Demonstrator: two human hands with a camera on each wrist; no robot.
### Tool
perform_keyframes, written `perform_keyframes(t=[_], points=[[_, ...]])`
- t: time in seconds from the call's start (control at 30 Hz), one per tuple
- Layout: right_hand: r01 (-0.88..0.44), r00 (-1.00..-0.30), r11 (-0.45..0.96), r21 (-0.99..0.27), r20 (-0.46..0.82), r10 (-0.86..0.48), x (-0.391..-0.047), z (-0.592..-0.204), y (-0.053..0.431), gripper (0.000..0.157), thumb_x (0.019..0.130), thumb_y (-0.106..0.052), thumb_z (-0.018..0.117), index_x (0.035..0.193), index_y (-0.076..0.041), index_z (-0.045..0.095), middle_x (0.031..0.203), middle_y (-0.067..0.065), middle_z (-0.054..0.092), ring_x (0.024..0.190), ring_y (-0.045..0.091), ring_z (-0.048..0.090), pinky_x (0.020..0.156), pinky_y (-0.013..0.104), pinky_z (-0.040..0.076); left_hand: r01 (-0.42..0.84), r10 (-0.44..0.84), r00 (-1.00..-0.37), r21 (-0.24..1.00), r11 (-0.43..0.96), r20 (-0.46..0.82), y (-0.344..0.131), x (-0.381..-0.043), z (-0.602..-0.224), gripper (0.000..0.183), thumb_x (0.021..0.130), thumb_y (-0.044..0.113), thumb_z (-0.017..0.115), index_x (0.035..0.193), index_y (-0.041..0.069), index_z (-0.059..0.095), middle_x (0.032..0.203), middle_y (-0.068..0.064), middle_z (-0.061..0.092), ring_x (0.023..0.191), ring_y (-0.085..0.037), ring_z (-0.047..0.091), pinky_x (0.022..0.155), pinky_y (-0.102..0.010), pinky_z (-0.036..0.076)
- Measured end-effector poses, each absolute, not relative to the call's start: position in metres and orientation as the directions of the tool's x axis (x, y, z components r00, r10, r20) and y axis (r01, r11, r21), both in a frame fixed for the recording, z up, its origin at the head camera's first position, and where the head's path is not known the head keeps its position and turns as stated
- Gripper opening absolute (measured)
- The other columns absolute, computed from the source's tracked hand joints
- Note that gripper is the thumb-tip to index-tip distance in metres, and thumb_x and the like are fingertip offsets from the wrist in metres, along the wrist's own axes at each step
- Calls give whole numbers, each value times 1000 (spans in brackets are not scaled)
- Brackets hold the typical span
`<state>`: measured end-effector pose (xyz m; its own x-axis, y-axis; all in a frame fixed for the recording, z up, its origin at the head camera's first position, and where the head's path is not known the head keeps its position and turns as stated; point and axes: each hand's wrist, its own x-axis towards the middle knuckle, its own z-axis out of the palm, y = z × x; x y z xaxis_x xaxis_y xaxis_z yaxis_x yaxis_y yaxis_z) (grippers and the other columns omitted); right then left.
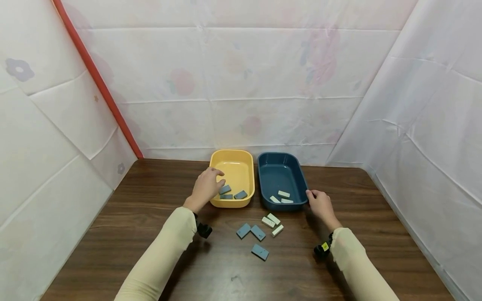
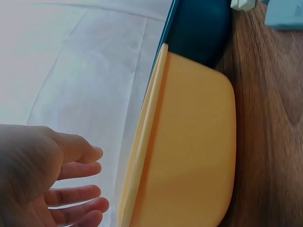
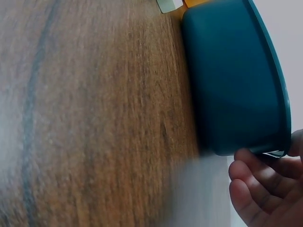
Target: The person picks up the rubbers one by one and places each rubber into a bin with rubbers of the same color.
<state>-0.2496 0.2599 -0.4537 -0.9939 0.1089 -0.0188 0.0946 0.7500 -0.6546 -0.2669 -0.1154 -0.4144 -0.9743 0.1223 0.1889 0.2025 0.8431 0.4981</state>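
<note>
In the head view my left hand (image 1: 206, 187) is over the left side of the yellow tray (image 1: 250, 171). Its fingers are loosely bent and hold nothing. Three blue-grey blocks (image 1: 240, 195) lie near that tray's front end. At the front right corner of the dark blue tray (image 1: 277, 158), my right hand (image 1: 320, 204) pinches the rim. The right wrist view shows the fingers (image 3: 255, 182) beneath the rim and the thumb at its edge. Inside the blue tray are three cream blocks (image 1: 284, 194).
On the wooden table (image 1: 226, 271), in front of the trays, lie three more blue-grey blocks (image 1: 260, 252) and three cream blocks (image 1: 277, 230). The trays stand side by side. White patterned sheeting (image 1: 241, 83) rises behind the table and along both sides.
</note>
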Motion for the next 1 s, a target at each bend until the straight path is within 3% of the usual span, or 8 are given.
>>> perform_keyframes(t=[0.27, 0.5, 0.67, 0.9, 1.0], points=[[93, -994, 747, -659, -18, 108, -250, -453, 262, 44, 105, -29, 41, 121, 5, 63, 84, 17, 69, 73, 21, 61, 77, 40, 47, 156, 67, -980, 513, 844, 187, -131, -265, -414, 32, 93, 23, 64, 120, 6, 69, 124, -18, 62, 112, -35, 60, 93, -50, 49], [91, -994, 752, -653, -15, 108, -249, -454, 263, 45, 105, -30, 40, 124, 5, 62, 90, 18, 69, 82, 25, 62, 82, 44, 48, 131, 38, -982, 520, 844, 186, -141, -263, -420, 33, 94, 24, 63, 121, 6, 68, 118, -17, 63, 101, -31, 61, 86, -47, 49], [91, -994, 748, -657, -10, 112, -248, -455, 265, 48, 105, -32, 39, 125, 5, 62, 96, 20, 69, 86, 27, 61, 84, 46, 48, 120, 31, -984, 524, 843, 175, -146, -261, -427, 36, 94, 24, 62, 124, 5, 66, 121, -20, 64, 108, -35, 61, 93, -50, 48], [107, -992, 730, -675, -19, 128, -245, -457, 269, 53, 105, -40, 37, 93, 2, 67, 73, 12, 66, 68, 21, 55, 65, 32, 43, 94, 2, -986, 544, 833, 168, -147, -259, -435, 41, 95, 24, 61, 128, 0, 63, 123, -22, 64, 113, -39, 60, 96, -52, 47], [100, -991, 721, -686, -6, 131, -244, -458, 269, 55, 105, -41, 37, 89, 2, 67, 70, 11, 66, 63, 18, 54, 62, 29, 41, 84, -11, -986, 558, 826, 166, -147, -258, -438, 41, 95, 23, 60, 129, -1, 62, 124, -23, 63, 112, -39, 60, 93, -52, 48]])
